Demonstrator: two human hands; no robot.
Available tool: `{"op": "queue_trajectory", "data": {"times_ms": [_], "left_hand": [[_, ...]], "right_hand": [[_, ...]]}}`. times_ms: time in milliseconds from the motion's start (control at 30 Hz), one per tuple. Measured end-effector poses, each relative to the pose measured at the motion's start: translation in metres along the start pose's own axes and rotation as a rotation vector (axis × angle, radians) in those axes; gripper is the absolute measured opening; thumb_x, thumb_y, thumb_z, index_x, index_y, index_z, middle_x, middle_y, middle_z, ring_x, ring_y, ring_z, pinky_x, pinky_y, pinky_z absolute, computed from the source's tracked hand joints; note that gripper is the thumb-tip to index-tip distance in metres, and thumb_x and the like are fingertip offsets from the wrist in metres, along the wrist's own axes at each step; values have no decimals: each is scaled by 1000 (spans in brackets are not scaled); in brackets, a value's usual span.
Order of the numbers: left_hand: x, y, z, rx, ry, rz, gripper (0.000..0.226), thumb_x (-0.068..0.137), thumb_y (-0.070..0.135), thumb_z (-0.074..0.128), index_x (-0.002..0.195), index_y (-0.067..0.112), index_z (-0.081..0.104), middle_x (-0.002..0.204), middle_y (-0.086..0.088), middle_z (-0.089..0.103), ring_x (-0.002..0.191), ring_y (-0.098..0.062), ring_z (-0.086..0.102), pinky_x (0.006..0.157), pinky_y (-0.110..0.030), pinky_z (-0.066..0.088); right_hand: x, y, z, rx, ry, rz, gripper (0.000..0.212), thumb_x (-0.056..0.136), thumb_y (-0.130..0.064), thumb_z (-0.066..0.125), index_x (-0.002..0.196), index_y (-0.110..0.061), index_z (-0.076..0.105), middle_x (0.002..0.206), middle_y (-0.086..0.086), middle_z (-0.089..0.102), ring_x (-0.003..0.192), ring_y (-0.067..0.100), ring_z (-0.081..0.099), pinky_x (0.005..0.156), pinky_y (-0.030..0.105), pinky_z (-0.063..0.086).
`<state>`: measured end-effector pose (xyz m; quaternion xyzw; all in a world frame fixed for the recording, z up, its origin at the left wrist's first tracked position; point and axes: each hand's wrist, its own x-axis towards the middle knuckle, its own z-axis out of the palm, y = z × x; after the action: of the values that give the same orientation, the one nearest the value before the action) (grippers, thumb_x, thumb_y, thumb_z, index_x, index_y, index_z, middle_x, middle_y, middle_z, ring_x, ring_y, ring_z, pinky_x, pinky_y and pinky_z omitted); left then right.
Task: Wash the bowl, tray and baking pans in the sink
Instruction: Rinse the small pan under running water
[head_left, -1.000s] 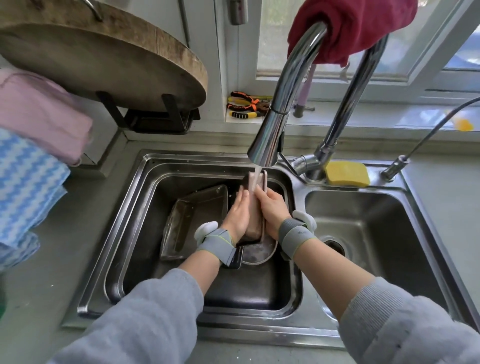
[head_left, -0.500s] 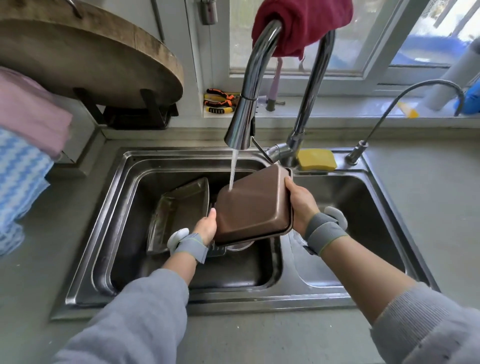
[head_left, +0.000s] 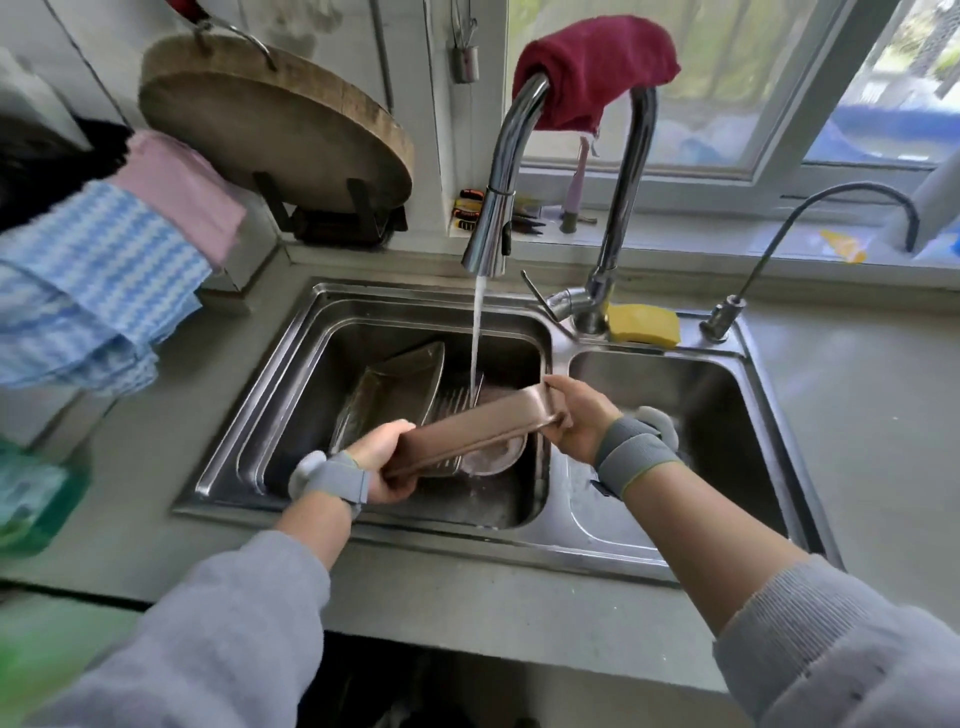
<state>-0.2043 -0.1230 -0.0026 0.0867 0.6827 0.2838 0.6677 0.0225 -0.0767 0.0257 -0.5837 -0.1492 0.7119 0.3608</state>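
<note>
Brown metal baking pan (head_left: 478, 428) hung edge-on over the steel sink's (head_left: 363, 301) left basin, left hand (head_left: 382, 460) fingers clamped on its near end, right hand (head_left: 576, 415) fingers clamped on its far end, tap water (head_left: 475, 338) falling just behind them.
</note>
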Motion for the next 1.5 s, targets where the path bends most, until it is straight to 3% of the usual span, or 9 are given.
{"op": "queue_trajectory", "data": {"times_ms": [133,333,500,667,833,967,1067,1300,1500], "left_hand": [[-35,12,-14,-36,55,93,21,89,27,59,76,13,52,77,-10,53,71,-18,53,55,-32,54],[-63,49,-44,-1,133,369,11,88,30,60,85,19,59,76,-1,58,69,-12,54,49,-21,46],[-58,16,-66,144,202,156,13,88,28,58,92,16,54,69,-3,54,63,-14,50,43,-20,41],[-66,64,-78,16,187,389,10,84,26,63,81,18,57,70,-2,57,64,-14,53,50,-21,45],[-63,36,-74,109,167,221,15,89,19,56,76,13,52,68,-6,55,61,-16,49,53,-25,41],[-64,51,-72,6,82,383,10,89,22,59,81,16,57,69,-3,57,62,-15,55,58,-26,48],[-61,27,-65,160,74,171,10,92,22,54,87,14,53,78,-6,54,69,-15,53,45,-26,51],[-69,40,-34,230,66,287,19,91,27,56,104,14,52,82,-7,53,71,-18,54,39,-22,50],[-61,35,28,420,-68,217,31,89,35,60,111,15,52,91,-10,53,85,-22,57,73,-36,57]], "right_hand": [[-16,10,10,-280,-66,81,13,88,-21,64,90,-15,53,74,7,55,61,17,54,43,19,47],[-36,-4,52,-256,-100,-130,37,80,-21,72,110,-6,56,95,17,63,68,24,61,56,34,53],[-33,36,67,-490,-90,179,15,89,-27,59,87,-13,56,77,8,54,74,21,56,60,33,55],[-37,10,91,-384,-39,-87,45,77,-32,71,113,-9,58,90,11,62,72,23,60,64,35,56],[-33,37,81,-542,-22,146,23,85,-32,63,96,-13,57,77,7,57,71,21,57,58,31,55],[-20,23,77,-450,25,-109,67,66,-42,73,121,-10,55,109,14,65,86,27,62,68,39,56],[-42,33,64,-533,58,60,23,86,-31,63,89,-8,58,80,8,59,67,20,55,47,22,45],[-58,12,45,-493,109,-1,20,93,-31,55,79,-18,49,69,1,50,62,13,48,54,25,39],[-76,11,-27,-460,215,8,19,93,-33,54,83,-18,50,72,3,49,63,14,47,51,24,37]]}}
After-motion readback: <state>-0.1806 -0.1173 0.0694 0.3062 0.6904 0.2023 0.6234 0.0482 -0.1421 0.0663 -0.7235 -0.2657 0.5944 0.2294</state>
